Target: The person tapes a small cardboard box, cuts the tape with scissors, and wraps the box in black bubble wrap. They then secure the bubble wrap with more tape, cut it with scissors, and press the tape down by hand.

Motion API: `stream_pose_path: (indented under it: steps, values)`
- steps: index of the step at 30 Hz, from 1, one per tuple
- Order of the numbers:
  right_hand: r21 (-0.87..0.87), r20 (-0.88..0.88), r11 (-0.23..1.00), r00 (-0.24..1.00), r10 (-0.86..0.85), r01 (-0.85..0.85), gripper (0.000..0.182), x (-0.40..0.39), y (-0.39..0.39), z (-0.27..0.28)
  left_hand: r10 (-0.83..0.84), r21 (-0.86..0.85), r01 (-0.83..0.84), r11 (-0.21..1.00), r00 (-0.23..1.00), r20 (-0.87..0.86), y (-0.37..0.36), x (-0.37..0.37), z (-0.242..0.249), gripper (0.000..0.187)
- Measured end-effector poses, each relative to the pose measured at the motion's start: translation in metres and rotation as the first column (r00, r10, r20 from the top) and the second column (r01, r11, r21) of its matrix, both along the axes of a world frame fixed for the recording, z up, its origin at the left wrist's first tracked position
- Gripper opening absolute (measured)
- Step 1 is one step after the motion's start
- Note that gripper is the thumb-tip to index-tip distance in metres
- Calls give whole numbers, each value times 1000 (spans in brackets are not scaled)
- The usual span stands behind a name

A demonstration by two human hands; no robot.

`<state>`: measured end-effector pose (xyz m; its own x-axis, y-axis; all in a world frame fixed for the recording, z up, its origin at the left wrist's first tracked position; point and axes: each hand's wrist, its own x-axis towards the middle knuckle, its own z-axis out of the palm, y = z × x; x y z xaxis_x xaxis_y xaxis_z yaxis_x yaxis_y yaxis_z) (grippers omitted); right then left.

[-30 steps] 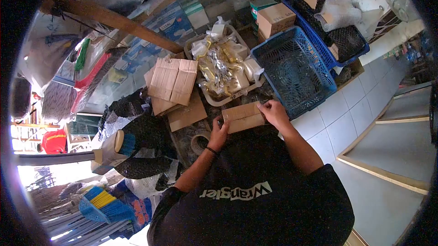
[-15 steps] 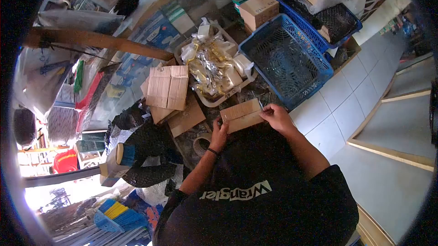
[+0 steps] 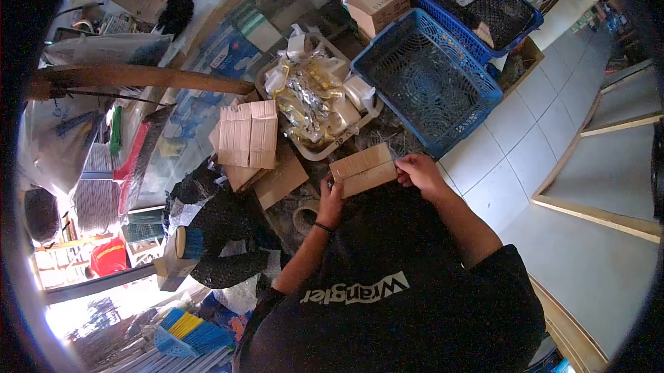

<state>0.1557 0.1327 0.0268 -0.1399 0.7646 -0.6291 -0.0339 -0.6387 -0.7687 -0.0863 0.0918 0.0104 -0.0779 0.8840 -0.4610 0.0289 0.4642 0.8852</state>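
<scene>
A small brown cardboard box (image 3: 365,170) is held in front of my dark shirt, its long side across the view. My left hand (image 3: 332,206) grips its left end, thumb and fingers closed on the corner; a small dark spot shows by the fingertips, too small to name. At the opposite end my right hand (image 3: 419,174) pinches the box's edge with bent fingers. Just left of my left wrist lies a roll of tape (image 3: 304,218). Beyond the box stands a pale basket (image 3: 319,154) filled with clear and gold plastic-wrapped pieces.
Flat stacked cardboard boxes (image 3: 247,134) lie to the left. A blue plastic basket (image 3: 477,118) stands to the right, with a closed carton (image 3: 379,8) behind it. Black bubble wrap (image 3: 221,214) heaps up at the left. A person in red (image 3: 109,258) is far off.
The view has shifted a little. My right hand's fingers have curled in closer at the box's right end, where a thin shiny strip showed before. My left hand keeps its grip.
</scene>
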Motion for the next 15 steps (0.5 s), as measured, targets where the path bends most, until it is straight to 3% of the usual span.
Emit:
stream_pose_path:
  steps: [3,5,6,7,9,11,13,15]
  values:
    - [39,-12,999,1000,-27,27,24,0,0,-9,47,-103,-50,993,998,-33,2,9,26,51]
    - [56,16,998,1000,-17,16,26,-1,1,-7,-28,67,32,997,998,-59,-4,-7,-20,51]
    - [65,29,998,1000,-11,9,27,-1,2,-7,-36,74,40,996,997,-61,-2,-6,-16,51]
    - [77,83,996,996,45,-51,26,0,3,-7,-44,81,49,996,997,-63,0,-4,-12,52]
    - [92,189,981,970,154,-174,25,1,6,-8,-3,-60,0,998,999,-41,2,-1,3,52]
    - [145,259,979,961,100,-141,32,-2,5,-14,-45,55,45,997,999,-7,-3,-10,-24,53]
    - [159,327,975,940,95,-153,35,-4,5,-15,-58,45,57,997,998,11,0,-7,-14,54]
    - [132,395,969,908,143,-210,33,-4,8,-15,-37,-88,38,995,999,13,3,-4,2,55]
